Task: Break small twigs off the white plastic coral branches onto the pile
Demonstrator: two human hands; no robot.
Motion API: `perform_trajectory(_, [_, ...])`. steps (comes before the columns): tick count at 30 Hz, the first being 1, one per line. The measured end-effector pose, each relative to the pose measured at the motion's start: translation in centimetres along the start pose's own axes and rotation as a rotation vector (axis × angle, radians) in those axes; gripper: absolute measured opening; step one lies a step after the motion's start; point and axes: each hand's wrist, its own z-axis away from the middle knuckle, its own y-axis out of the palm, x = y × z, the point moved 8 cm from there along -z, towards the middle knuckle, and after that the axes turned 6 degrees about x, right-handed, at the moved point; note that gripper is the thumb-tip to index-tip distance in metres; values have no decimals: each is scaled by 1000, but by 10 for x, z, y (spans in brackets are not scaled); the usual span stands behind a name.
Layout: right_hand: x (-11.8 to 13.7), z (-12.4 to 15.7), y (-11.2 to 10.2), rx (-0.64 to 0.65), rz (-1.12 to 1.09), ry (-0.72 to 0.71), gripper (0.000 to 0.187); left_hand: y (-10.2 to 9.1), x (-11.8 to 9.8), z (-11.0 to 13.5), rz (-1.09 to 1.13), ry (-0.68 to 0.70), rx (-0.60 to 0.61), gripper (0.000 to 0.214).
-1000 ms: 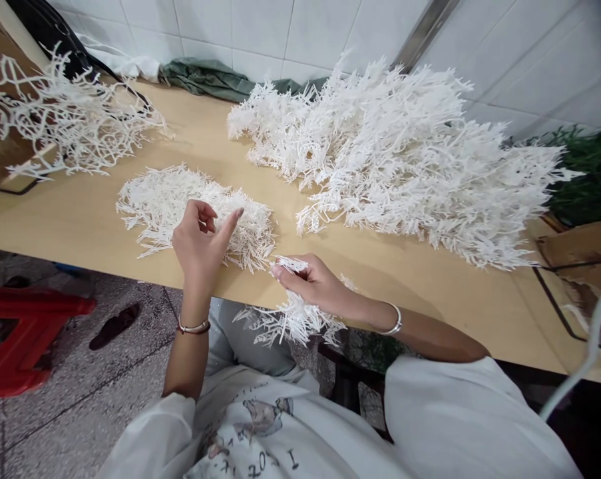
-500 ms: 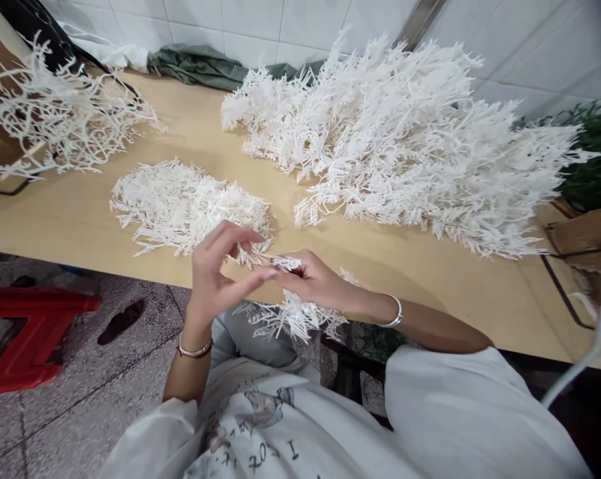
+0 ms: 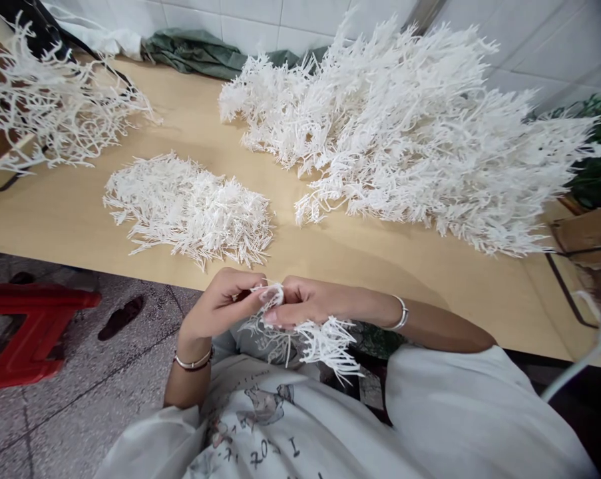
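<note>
My right hand [image 3: 305, 303] is closed round a white plastic sprig bunch [image 3: 325, 339] that hangs below the table edge, over my lap. My left hand [image 3: 220, 306] meets it from the left, fingers pinched on the top of the same bunch. Just beyond my hands, a flat pile of small white sprig pieces [image 3: 190, 209] lies on the wooden table [image 3: 330, 259]. A large heap of white plastic branches [image 3: 410, 133] covers the table's far right.
Bare white branch frames [image 3: 50, 106] lie at the far left by a cardboard box. Green cloth [image 3: 200, 53] is bunched against the tiled wall. A red stool [image 3: 25, 332] and a dark shoe [image 3: 120, 316] are on the floor at left. Green foliage [image 3: 597, 166] shows at right.
My left hand came down from over the small pile and joined my right hand on the bunch. Both hands dropped toward my lap, off the table edge.
</note>
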Motion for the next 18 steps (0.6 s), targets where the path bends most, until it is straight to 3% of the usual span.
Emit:
perform_trajectory(5, [11,-1,3,11,32,-120,50,3,28,1,565,-46,-347,36])
perform_trajectory(10, [4,-2,3,-8,-253,-225,45,20,41,-3,953,-176,-482,33])
perform_trajectory(13, [-3,-3,5,19,-456,-261,43,29,40,-6,1118,-208,-442,41])
perform_trajectory(18, [-10,-3,6,60,-511,-219,46,46,31,-11,1254,-190,-224,56])
